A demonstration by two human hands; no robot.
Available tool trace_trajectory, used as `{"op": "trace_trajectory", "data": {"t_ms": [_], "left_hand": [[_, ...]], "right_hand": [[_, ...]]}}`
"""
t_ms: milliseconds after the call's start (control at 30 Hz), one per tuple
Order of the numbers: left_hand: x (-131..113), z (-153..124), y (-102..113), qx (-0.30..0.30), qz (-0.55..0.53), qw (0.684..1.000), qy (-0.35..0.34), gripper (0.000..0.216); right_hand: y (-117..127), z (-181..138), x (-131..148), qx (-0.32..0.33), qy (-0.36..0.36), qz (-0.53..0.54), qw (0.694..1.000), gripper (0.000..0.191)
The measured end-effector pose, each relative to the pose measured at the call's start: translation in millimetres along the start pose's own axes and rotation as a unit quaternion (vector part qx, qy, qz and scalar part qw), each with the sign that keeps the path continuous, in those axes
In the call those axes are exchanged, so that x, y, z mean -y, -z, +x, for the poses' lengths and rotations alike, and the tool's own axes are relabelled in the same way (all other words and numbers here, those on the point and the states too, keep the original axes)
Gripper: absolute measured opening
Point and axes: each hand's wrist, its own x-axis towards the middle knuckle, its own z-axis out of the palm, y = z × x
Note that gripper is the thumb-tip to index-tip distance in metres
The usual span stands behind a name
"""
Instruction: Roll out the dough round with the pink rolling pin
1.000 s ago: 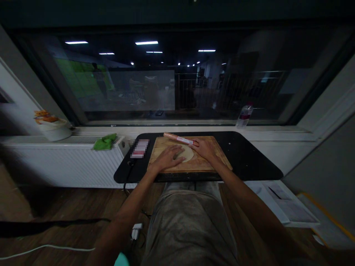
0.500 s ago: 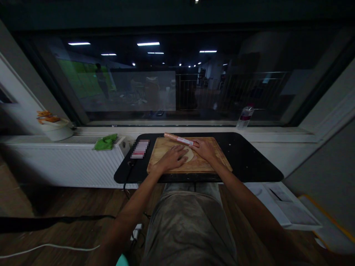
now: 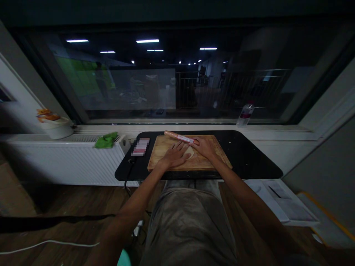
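A wooden cutting board (image 3: pixel 158 149) lies on the black table. On it is a flat, pale piece of dough (image 3: pixel 190 152), partly covered by my left hand (image 3: pixel 174 156). That hand lies flat with its fingers spread, pressing on the dough. Farther back, a wooden rolling pin (image 3: pixel 177 136) with a printed white label slants across the board, its left end past the board's far edge. My right hand (image 3: pixel 204 146) is closed around the pin's right end, just beyond the dough.
A phone-like item (image 3: pixel 141 146), blurred out, lies on the black table (image 3: pixel 249 159) left of the board, beside a black cable. A water bottle (image 3: pixel 245 115) stands on the window sill. A green cloth (image 3: pixel 107 140) and a white pot (image 3: pixel 57 127) sit on the radiator. Below right is a white box (image 3: pixel 288 207).
My left hand has slid slightly to the right and covers more of the dough. My right hand stays on the rolling pin. The view has shifted a little.
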Motion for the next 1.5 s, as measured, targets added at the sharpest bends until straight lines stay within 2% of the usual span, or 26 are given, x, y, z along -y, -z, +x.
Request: {"op": "trace_trajectory", "data": {"t_ms": [333, 467, 533, 600, 700, 767, 867, 1000, 1133, 1233, 1367, 1500], "left_hand": [[-7.0, 0.6, 3.7, 0.018, -0.003, 0.999, 0.029, 0.077], [-6.6, -1.4, 3.4, -0.009, -0.024, 1.0, 0.015, 0.072], [-4.8, -3.0, 5.3, -0.056, -0.081, 0.995, -0.007, 0.062], [-2.5, -4.6, 9.4, -0.143, -0.146, 0.979, 0.014, 0.052], [1.4, -6.2, 17.2, -0.3, -0.16, 0.931, 0.133, 0.048], [3.9, -6.5, 21.0, -0.35, -0.122, 0.908, 0.198, 0.042], [6.2, -5.4, 21.9, -0.332, -0.075, 0.909, 0.242, 0.041], [4.3, -3.4, 17.6, -0.272, -0.052, 0.929, 0.247, 0.039], [-0.4, -5.0, 16.8, -0.222, -0.032, 0.944, 0.244, 0.04], [-2.9, -7.4, 20.6, -0.194, -0.003, 0.946, 0.26, 0.041], [-4.1, -9.4, 26.5, -0.159, 0.021, 0.948, 0.275, 0.045], [-5.3, -13.7, 29.3, -0.119, 0.056, 0.961, 0.244, 0.048]], "right_hand": [[3.6, -1.6, 2.3, 0.003, -0.003, -0.003, 1.0, 0.036], [5.2, -1.7, 3.8, 0.008, -0.001, -0.004, 1.0, 0.033], [5.9, -1.6, 5.0, 0.014, -0.005, -0.002, 1.0, 0.033], [6.9, -1.7, 6.7, 0.02, -0.011, -0.004, 1.0, 0.036], [10.0, -3.0, 10.3, 0.027, -0.013, -0.015, 0.999, 0.042], [12.7, -4.9, 13.6, 0.039, -0.005, -0.019, 0.999, 0.043], [15.9, -7.9, 19.0, 0.065, 0.035, -0.019, 0.997, 0.039], [16.7, -9.7, 24.3, 0.058, 0.059, -0.018, 0.996, 0.035], [15.4, -9.8, 27.7, 0.039, -0.002, -0.073, 0.997, 0.044], [15.6, -10.3, 31.6, 0.037, -0.05, -0.124, 0.99, 0.041], [19.4, -11.2, 40.0, 0.064, -0.062, -0.156, 0.984, 0.038], [22.8, -17.4, 50.5, 0.081, -0.079, -0.176, 0.978, 0.041]]}}
